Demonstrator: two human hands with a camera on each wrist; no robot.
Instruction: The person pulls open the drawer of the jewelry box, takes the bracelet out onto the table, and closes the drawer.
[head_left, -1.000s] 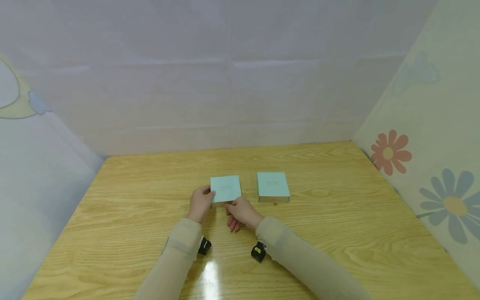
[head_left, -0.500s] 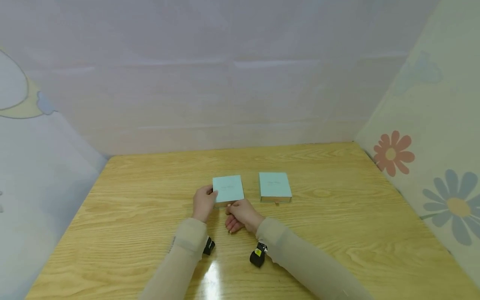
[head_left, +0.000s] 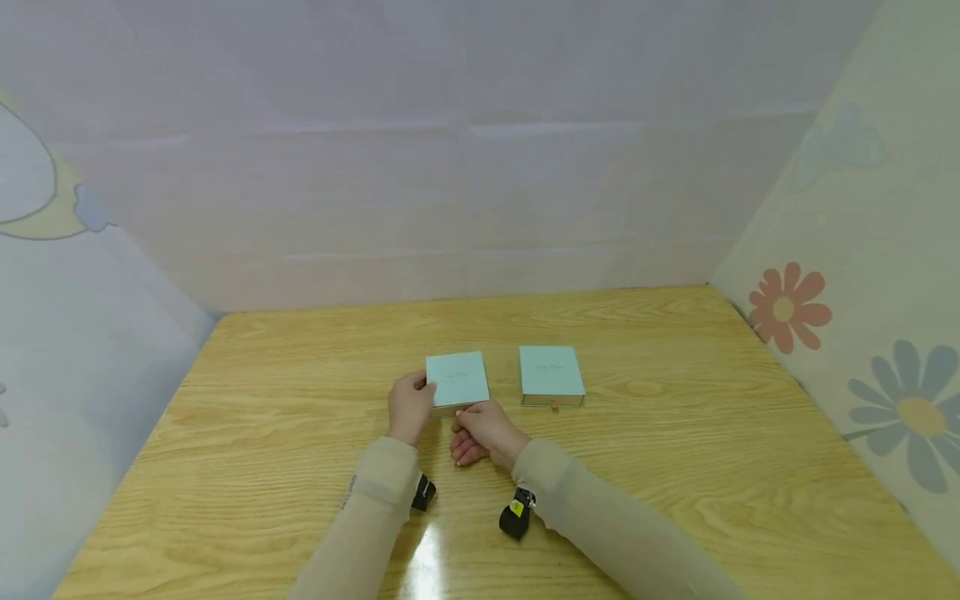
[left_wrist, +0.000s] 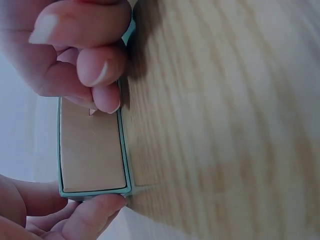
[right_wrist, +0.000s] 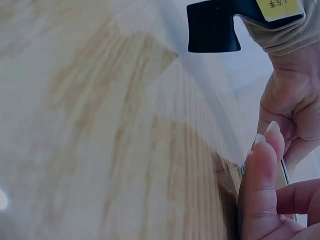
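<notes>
A pale turquoise drawer box (head_left: pixel 456 375) with faint lettering on its lid lies on the table, its tan drawer front (left_wrist: pixel 92 155) facing me. My left hand (head_left: pixel 408 408) grips its left side, thumb over the lid's edge. At the front edge, my right hand (head_left: pixel 487 429) pinches the small pull tab (left_wrist: pixel 92 112); the fingers hide most of it in the left wrist view. The drawer looks flush with the sleeve. In the right wrist view, my right fingers (right_wrist: pixel 262 195) cover most of the box, with the left hand (right_wrist: pixel 295 110) beyond.
A second, matching box (head_left: pixel 551 370) stands a little to the right, its small tab (head_left: pixel 555 405) at the front. The wooden table (head_left: pixel 675 467) meets a pale back wall covering (head_left: pixel 465 167). Black straps (head_left: pixel 516 512) hang at both wrists.
The whole view has shifted slightly, so boxes and hands appear a little further right. Both hands keep their places on the left box; its drawer shows no visible movement.
</notes>
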